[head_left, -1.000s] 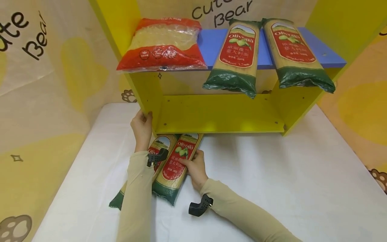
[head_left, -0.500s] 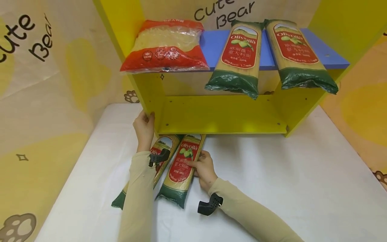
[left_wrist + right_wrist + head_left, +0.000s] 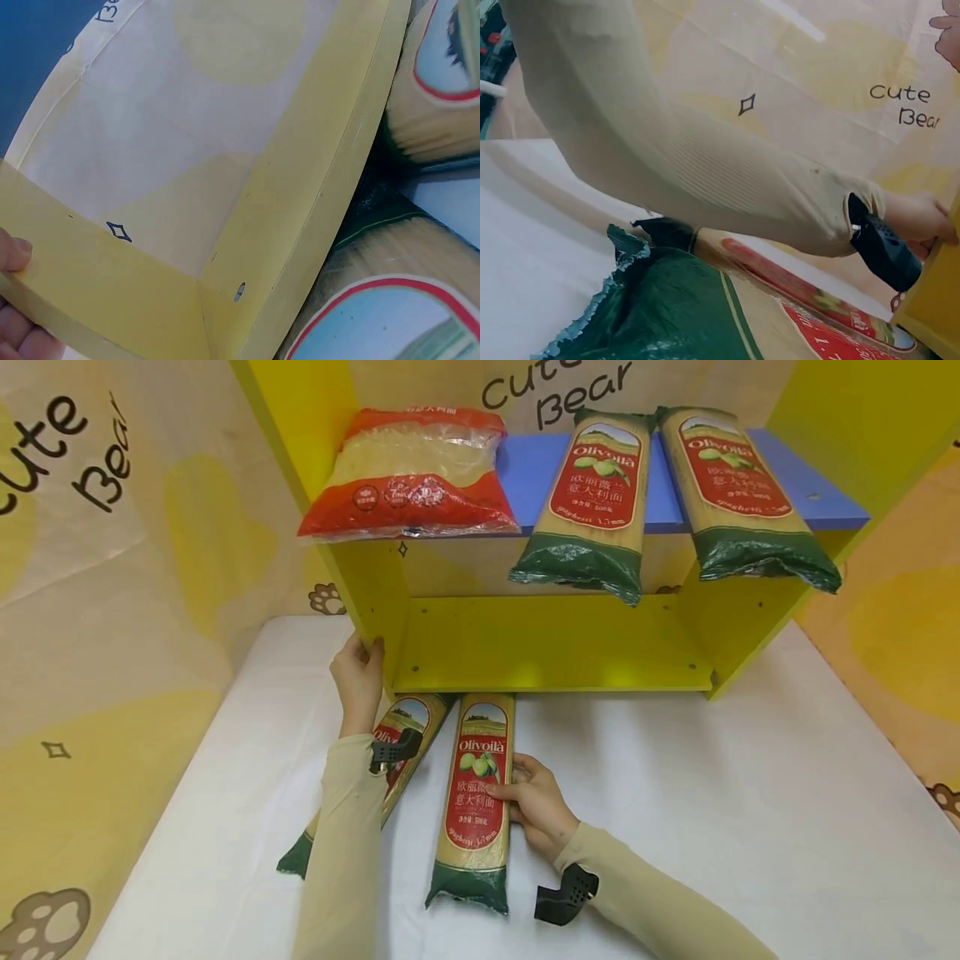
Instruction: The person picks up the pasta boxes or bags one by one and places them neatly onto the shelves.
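Spaghetti packet (image 3: 477,797) lay lengthwise on the white table (image 3: 712,793) at lower centre of the head view, its top end touching the front edge of the yellow shelf unit (image 3: 547,647) and its green end pointing toward the bottom of the frame. Right hand (image 3: 536,802) gripped its right edge, thumb on the red label and fingers curled along the side. Just to the left, a second spaghetti packet (image 3: 408,727) lay slanted, partly covered by the left forearm. Left hand (image 3: 358,675) held the lower left corner of the shelf unit, fingers wrapped round the side panel. On the blue upper shelf (image 3: 806,485), along the top of the frame, rested a red noodle bag (image 3: 408,472) at left and two further spaghetti packets (image 3: 592,497) at centre and right, their green ends overhanging the edge. In the left wrist view, fingertips (image 3: 15,259) at the lower left edge pressed the yellow panel's edge, while packet ends filled the right side. In the right wrist view, the green end of the held packet (image 3: 667,315) occupied the lower centre; the right hand itself was out of sight, and the left sleeve (image 3: 667,142) crossed the frame toward the shelf corner at the right edge.
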The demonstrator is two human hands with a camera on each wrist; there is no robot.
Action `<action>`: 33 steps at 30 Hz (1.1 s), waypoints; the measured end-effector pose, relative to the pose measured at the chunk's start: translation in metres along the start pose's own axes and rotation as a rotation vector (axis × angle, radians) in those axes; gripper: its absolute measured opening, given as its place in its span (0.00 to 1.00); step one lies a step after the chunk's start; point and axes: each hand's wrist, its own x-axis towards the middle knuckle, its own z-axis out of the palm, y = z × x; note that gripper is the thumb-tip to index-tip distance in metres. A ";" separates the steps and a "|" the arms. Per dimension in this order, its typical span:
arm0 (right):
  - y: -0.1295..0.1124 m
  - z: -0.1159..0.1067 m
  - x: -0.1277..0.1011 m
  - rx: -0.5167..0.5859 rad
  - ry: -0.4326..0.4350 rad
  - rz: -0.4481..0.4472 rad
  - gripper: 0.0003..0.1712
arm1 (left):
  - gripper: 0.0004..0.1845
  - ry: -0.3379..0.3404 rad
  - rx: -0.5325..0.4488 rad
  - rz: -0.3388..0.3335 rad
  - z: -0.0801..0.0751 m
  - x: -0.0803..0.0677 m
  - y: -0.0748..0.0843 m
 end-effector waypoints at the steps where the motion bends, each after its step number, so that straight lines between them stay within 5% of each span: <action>1: -0.001 -0.002 -0.002 -0.001 -0.006 0.005 0.33 | 0.12 0.000 0.000 -0.001 0.000 0.000 0.000; 17: -0.016 -0.013 -0.037 0.020 -0.138 0.105 0.35 | 0.13 0.000 0.003 -0.006 -0.002 0.000 0.000; 33: -0.055 -0.023 -0.040 -0.006 -0.221 0.034 0.35 | 0.13 -0.010 -0.009 0.007 -0.001 0.000 -0.001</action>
